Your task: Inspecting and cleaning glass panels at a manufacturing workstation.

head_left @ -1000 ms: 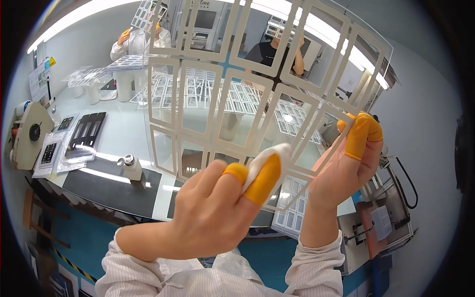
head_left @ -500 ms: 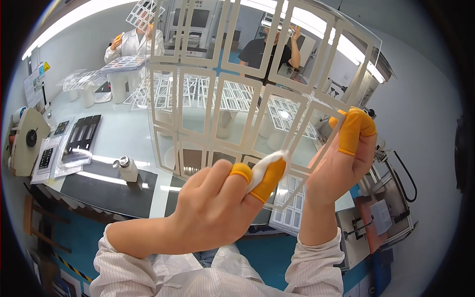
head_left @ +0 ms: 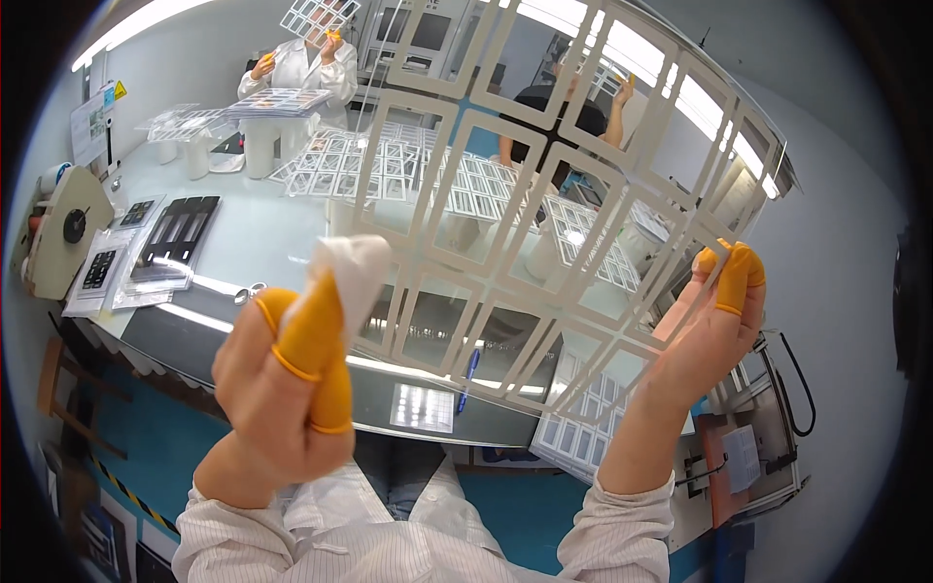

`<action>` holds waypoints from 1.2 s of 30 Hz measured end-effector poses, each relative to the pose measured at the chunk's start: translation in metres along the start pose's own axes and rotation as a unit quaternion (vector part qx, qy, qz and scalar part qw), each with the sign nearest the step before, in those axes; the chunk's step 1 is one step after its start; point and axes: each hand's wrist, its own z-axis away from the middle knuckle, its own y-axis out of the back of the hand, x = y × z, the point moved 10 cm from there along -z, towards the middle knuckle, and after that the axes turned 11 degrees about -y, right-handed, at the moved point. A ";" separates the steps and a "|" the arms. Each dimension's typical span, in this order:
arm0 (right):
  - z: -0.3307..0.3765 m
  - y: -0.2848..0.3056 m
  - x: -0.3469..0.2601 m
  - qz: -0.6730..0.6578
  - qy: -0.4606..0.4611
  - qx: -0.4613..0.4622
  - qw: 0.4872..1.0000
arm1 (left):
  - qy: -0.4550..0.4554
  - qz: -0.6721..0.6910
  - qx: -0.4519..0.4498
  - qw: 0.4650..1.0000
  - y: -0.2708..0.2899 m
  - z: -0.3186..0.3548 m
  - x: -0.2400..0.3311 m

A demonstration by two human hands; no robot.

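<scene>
My right hand [head_left: 714,325], with orange finger cots on its thumb and fingers, pinches the right edge of a large clear sheet [head_left: 544,204]. Pale rectangular frames are printed across the sheet, which is held tilted above the table. My left hand [head_left: 287,398] is raised to the left of the sheet, apart from it in the picture. Its cot-covered fingers are closed on a white wiping cloth [head_left: 352,277], which is wrapped over a fingertip and slightly blurred.
A bottle's metal cap [head_left: 251,291] shows behind my left hand. On the dark mat [head_left: 486,335] lie a blue pen [head_left: 469,379] and a small pale card [head_left: 423,406]. More framed sheets [head_left: 355,165] rest on white stands beyond. Two people are across the table.
My left hand has moved left with the cloth, off the sheet's lower part. The sheet and my right hand have shifted right, and the pen and card have come into view.
</scene>
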 end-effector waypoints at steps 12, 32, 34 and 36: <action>0.002 -0.012 -0.003 -0.026 -0.012 -0.053 0.998 | -0.123 -0.045 -0.105 0.986 -0.057 -0.046 0.038; -0.002 0.007 0.005 0.006 -0.017 -0.024 1.000 | -0.082 0.075 -0.043 0.993 -0.015 -0.034 0.000; -0.004 0.008 0.009 -0.007 -0.028 -0.021 0.999 | 0.161 0.151 0.224 0.949 0.014 -0.001 -0.069; -0.005 0.014 0.011 -0.023 -0.035 -0.019 0.999 | 0.288 0.164 0.200 0.922 0.008 0.008 -0.112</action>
